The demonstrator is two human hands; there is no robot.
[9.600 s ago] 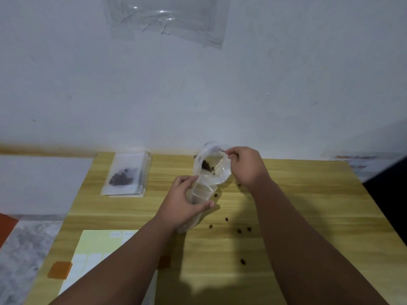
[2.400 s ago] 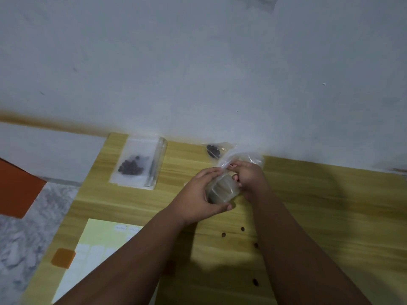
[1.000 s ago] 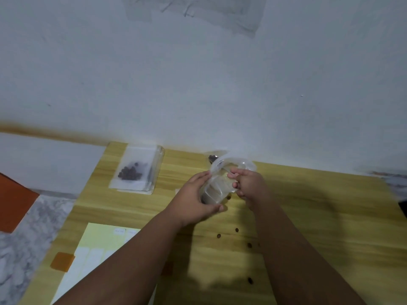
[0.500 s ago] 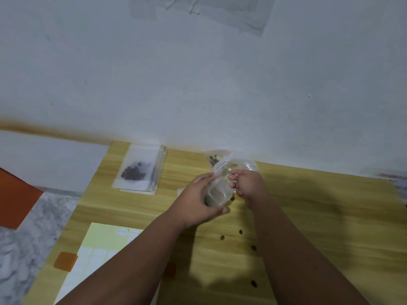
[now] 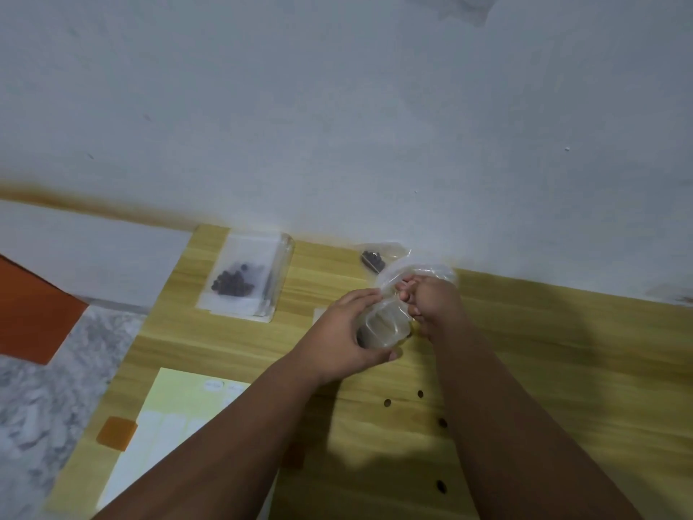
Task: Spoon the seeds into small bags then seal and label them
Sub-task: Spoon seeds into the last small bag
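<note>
One view only, worn on the head. Faces forward and down across the worktop (image 5: 562, 350) toward the wall (image 5: 337, 106) behind it. Close range: left hand (image 5: 345, 339) and right hand (image 5: 431, 305) near frame centre; floor (image 5: 37, 388) at left edge.

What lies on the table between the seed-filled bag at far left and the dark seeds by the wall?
Nothing: in the head view that stretch of table is bare wood between the filled bag and the dark seeds.

A wooden table (image 5: 562, 350) stands against a white wall (image 5: 337, 106), beside a grey marbled floor (image 5: 56, 388).
</note>
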